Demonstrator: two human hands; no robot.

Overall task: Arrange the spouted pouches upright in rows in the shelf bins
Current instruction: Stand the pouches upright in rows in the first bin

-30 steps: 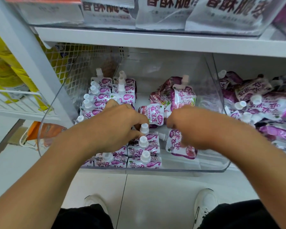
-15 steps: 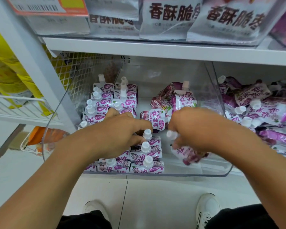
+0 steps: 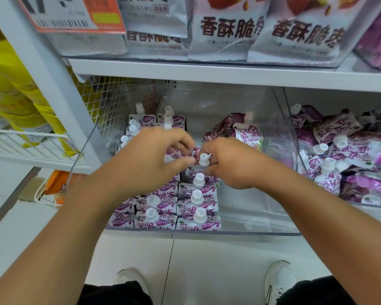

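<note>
I see both hands meeting over the bin (image 3: pixel 207 233): my left hand (image 3: pixel 150 159) and right hand (image 3: pixel 231 164) pinch one pouch (image 3: pixel 204 160), upright behind three standing pouches; two loose ones lie at the bin's back.

White shelf (image 3: pixel 229 73); clear bins (image 3: pixel 207 233) of pouches (image 3: pixel 198 224).
</note>
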